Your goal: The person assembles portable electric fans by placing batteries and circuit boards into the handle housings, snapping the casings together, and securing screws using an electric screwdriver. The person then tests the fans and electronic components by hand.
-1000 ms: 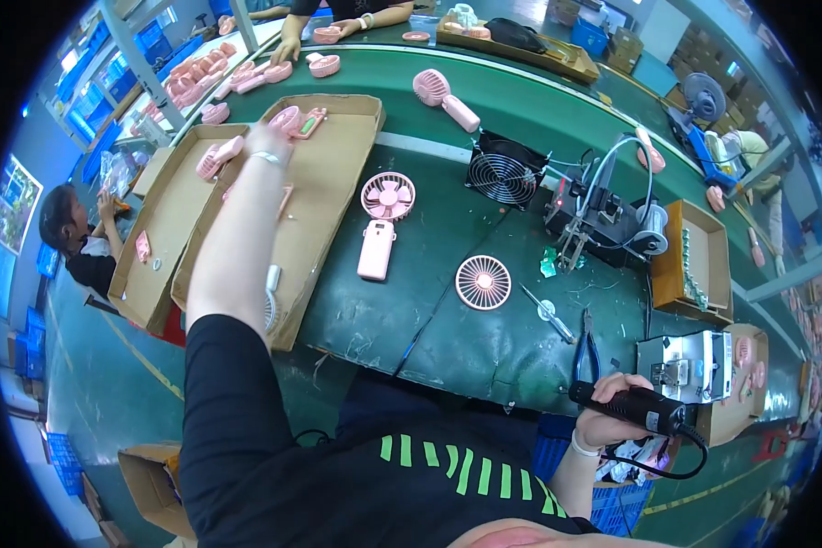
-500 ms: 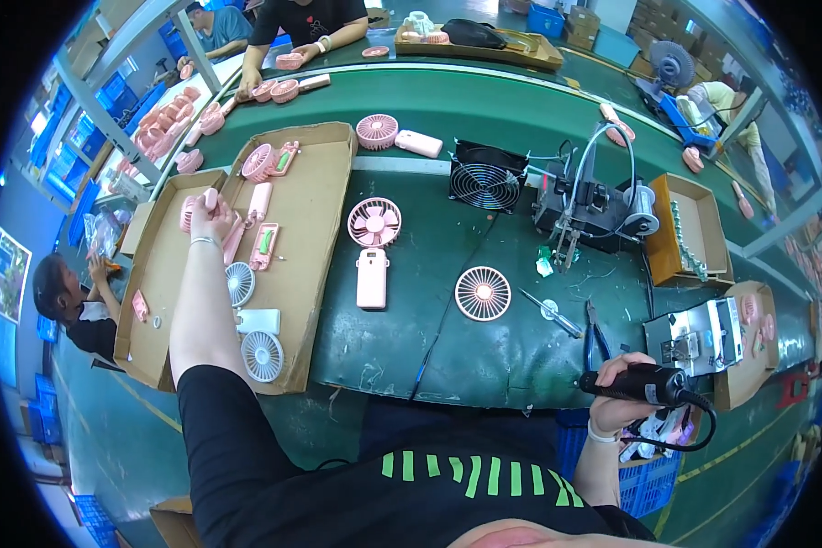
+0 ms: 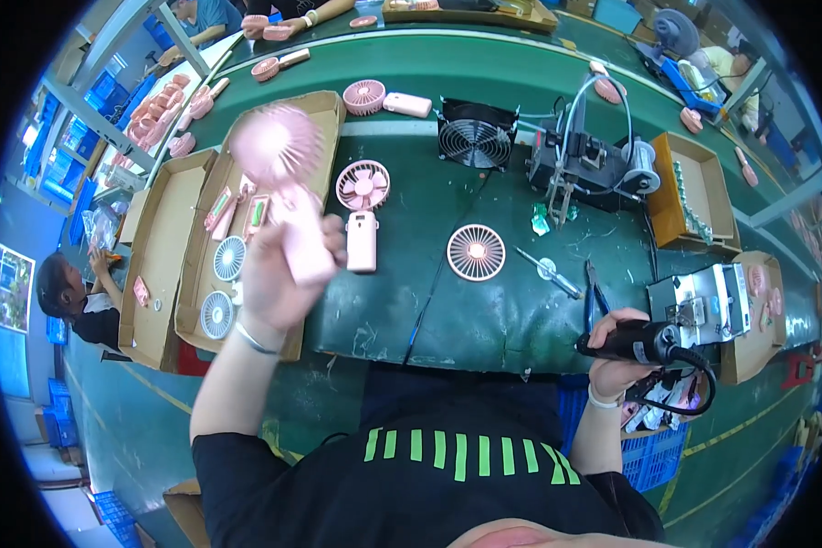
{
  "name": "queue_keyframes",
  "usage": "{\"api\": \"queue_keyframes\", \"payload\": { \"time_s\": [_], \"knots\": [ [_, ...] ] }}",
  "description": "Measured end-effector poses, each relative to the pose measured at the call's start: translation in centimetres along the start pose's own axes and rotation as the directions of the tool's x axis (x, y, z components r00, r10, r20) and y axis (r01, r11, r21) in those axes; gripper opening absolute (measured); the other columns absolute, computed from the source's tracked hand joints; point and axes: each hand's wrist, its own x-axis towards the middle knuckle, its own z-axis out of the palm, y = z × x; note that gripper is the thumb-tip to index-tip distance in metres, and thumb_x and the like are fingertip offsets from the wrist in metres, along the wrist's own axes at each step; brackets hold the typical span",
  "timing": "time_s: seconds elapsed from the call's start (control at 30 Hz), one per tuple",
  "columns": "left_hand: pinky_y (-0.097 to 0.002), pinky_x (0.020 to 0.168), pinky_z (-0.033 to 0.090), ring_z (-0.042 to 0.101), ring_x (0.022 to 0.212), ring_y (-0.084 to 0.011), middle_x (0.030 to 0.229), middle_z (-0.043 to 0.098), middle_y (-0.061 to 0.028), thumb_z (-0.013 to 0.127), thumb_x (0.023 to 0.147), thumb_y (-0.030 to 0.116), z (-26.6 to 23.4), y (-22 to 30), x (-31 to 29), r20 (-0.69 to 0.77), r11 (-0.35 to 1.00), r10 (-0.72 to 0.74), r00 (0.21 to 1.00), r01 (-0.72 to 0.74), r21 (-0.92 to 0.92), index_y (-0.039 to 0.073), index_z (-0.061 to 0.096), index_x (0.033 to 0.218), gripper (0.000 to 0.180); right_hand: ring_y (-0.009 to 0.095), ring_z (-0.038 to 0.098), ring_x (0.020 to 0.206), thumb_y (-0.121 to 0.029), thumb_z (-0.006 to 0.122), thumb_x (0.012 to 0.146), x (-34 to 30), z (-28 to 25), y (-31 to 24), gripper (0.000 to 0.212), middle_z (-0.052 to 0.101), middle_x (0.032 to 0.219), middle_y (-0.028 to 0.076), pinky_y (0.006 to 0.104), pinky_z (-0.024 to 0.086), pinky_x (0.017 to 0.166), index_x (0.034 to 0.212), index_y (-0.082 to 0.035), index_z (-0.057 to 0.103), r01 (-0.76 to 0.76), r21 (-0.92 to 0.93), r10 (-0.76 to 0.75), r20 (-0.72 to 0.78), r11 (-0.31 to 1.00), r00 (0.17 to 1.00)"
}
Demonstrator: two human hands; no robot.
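My left hand [image 3: 274,279] is wrapped round the handle of a pink handheld fan [image 3: 279,146], raised over the cardboard tray [image 3: 324,128] and blurred by motion. In my right hand [image 3: 612,361], at the table's near right edge, lies a black corded power tool, apparently an electric screwdriver [image 3: 637,342]. An open fan head with pink blades [image 3: 363,185] stands on the green table above a pink handle shell [image 3: 362,242]. Further right rests a round pink grille [image 3: 476,252]. White grilles [image 3: 229,258] and pink shells with green boards [image 3: 258,212] lie in the tray.
A screwdriver [image 3: 553,276] and pliers [image 3: 596,290] lie right of the grille. Behind stand a black cooling fan [image 3: 477,137] and a black machine with a wire spool [image 3: 642,157]. A metal box [image 3: 699,304] sits at the right edge. Co-workers sit along the conveyor [image 3: 466,59].
My left hand has come up and right out of the left tray with the pink fan. My right hand keeps the power tool in nearly the same place. The view has shifted slightly.
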Motion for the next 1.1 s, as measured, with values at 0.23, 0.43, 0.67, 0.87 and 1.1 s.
{"api": "queue_keyframes", "payload": {
  "time_s": [0.23, 0.43, 0.67, 0.87, 1.1],
  "knots": [
    [-0.0317, 0.078, 0.047, 0.054, 0.082, -0.0171, 0.093, 0.055, -0.0092, 0.061, 0.075, 0.007, 3.4, -12.8, -1.1, -0.005, 0.974, -0.129, 0.992, 0.128, 0.187, 0.002, 0.049, 0.117, 0.044, 0.019, 0.053, 0.062, -0.077, 0.037, 0.086, 0.9, -0.8, -1.4, 0.089, 0.057, 0.070, 0.012, 0.0291, 0.043, 0.060, 0.117, 0.005, 0.053, -0.105, 0.085, 0.100, 0.066, 0.991, 0.993],
    [-0.0287, 0.079, 0.051, 0.062, 0.084, -0.0142, 0.097, 0.064, -0.0088, 0.062, 0.088, 0.009, 4.6, -20.0, -1.1, -0.069, 0.929, -0.172, 0.983, 0.185, 0.319, 0.002, 0.057, 0.105, 0.018, 0.016, 0.045, 0.049, -0.083, 0.043, 0.080, 2.1, 1.7, -4.6, 0.081, 0.048, 0.060, 0.003, 0.0293, 0.039, 0.050, 0.109, -0.007, 0.052, 0.304, 0.350, -0.369, 0.134, 0.886, 0.920],
    [-0.0266, 0.076, 0.052, 0.063, 0.084, -0.0116, 0.096, 0.064, -0.0056, 0.051, 0.091, 0.002, 5.2, -23.1, -1.8, -0.094, 0.904, -0.294, 0.951, 0.309, 0.295, -0.001, 0.056, 0.109, 0.019, 0.019, 0.052, 0.048, -0.057, 0.046, 0.096, -0.7, 5.1, -7.1, 0.049, 0.054, 0.063, 0.005, 0.0321, 0.044, 0.050, 0.112, -0.011, 0.047, 0.223, 0.479, -0.380, 0.262, 0.849, 0.887],
    [-0.0268, 0.075, 0.052, 0.062, 0.084, -0.0113, 0.096, 0.064, -0.0049, 0.053, 0.092, 0.003, 4.9, -23.5, -2.1, -0.114, 0.886, -0.302, 0.947, 0.322, 0.333, 0.000, 0.056, 0.110, 0.018, 0.026, 0.059, 0.066, -0.016, 0.062, 0.093, -1.4, 5.1, -6.3, 0.029, 0.061, 0.078, 0.016, 0.0393, 0.051, 0.065, 0.114, -0.003, 0.047, 0.081, 0.603, -0.325, 0.307, 0.793, 0.894],
    [-0.0266, 0.071, 0.052, 0.062, 0.078, -0.0116, 0.093, 0.064, -0.0050, 0.059, 0.093, 0.008, 4.8, -23.6, -2.2, -0.153, 0.879, -0.302, 0.941, 0.337, 0.339, 0.002, 0.056, 0.110, 0.019, 0.020, 0.053, 0.052, -0.069, 0.048, 0.089, -1.6, 5.9, -4.7, 0.060, 0.054, 0.065, 0.006, 0.0333, 0.045, 0.055, 0.101, -0.010, 0.044, 0.128, 0.487, -0.274, 0.242, 0.864, 0.931]
  ]
}}
